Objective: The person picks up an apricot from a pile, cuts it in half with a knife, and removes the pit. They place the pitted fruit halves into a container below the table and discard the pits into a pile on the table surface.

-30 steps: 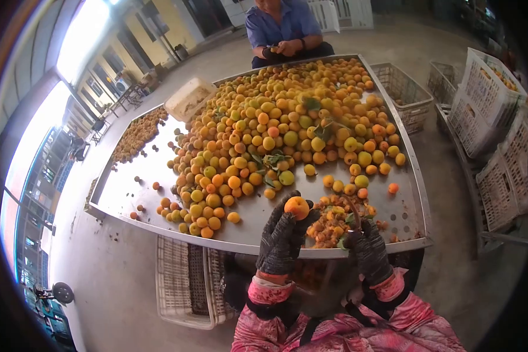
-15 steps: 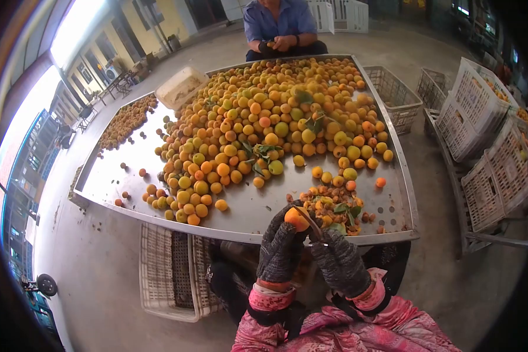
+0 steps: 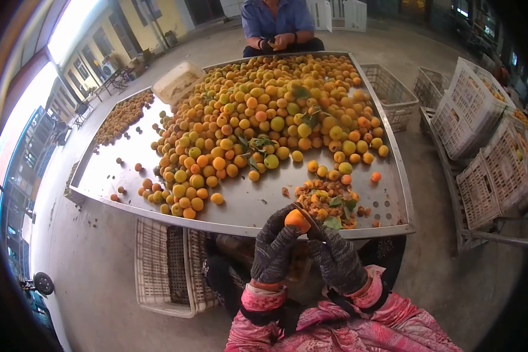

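In the head view, my left hand [image 3: 275, 246], in a dark grey knitted glove, grips an orange apricot [image 3: 297, 220] at the table's near edge. My right hand [image 3: 339, 260], gloved alike, is closed on what looks like a small knife [image 3: 312, 222]; its dark, thin blade lies against the apricot's right side. Just beyond my hands, a heap of torn apricot pieces and pits [image 3: 320, 200] with green leaves [image 3: 333, 222] rests on the metal tabletop [image 3: 258, 208]. A large pile of whole yellow-orange apricots [image 3: 246, 117] covers the middle and far part.
Across the table sits a person in a blue shirt [image 3: 277, 17], hands together. A pale plastic tub [image 3: 178, 82] and a pile of small brown pits [image 3: 123, 117] are at left. White crates [image 3: 158, 267] stand below me; more stacked crates [image 3: 469, 111] stand right.
The view has shifted slightly, so the table appears a little higher and further left. Both hands stay together at the apricot, with the right fingers and blade turned slightly against it.
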Demonstrator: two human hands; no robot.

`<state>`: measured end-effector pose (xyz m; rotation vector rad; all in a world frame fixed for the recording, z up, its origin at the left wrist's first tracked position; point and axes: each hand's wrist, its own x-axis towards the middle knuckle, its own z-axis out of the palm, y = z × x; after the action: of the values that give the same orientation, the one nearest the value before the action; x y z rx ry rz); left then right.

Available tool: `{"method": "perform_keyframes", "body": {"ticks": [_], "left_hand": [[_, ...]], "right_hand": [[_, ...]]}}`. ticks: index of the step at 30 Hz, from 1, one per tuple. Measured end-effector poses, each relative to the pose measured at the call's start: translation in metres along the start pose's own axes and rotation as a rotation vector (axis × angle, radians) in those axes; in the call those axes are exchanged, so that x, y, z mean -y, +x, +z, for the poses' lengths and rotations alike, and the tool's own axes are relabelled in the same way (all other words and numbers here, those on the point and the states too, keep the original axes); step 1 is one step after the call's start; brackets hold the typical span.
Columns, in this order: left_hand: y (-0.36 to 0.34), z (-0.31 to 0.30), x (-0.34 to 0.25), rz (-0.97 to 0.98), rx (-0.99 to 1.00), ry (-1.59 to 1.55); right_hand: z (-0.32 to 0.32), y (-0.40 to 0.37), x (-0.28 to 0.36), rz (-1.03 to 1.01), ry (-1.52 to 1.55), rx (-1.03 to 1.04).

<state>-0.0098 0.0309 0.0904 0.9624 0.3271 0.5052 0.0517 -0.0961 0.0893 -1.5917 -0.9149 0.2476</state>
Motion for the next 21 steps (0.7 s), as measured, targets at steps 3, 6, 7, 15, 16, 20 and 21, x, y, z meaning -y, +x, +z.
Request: {"method": "perform_keyframes", "body": {"ticks": [3,6,7,15,16,20,21], "left_hand": [[-0.005,0.005,-0.007,-0.072,-0.010,0.057],[0.001,-0.002,-0.005,-0.054,0.069,0.139],[0.002,-0.005,-0.005,0.000,0.154,0.189],[-0.013,0.024,-0.012,-0.026,0.074,-0.050],[-0.017,0.031,-0.007,0.005,0.001,-0.227],[-0.012,0.017,0.022,0.054,-0.078,-0.060],[-0.010,0.011,0.026,0.144,-0.057,0.146]], "right_hand": [[-0.009,-0.003,-0.011,0.026,-0.083,0.191],[-0.008,-0.002,-0.011,0.122,0.204,0.112],[-0.015,0.000,-0.010,0.122,0.204,0.114],[-0.006,-0.003,-0.005,0.094,0.028,0.113],[0.002,-0.008,-0.005,0.092,0.030,0.112],[0.010,-0.011,-0.002,0.086,-0.080,0.015],[0.009,-0.012,0.000,0.104,-0.025,0.014]]}}
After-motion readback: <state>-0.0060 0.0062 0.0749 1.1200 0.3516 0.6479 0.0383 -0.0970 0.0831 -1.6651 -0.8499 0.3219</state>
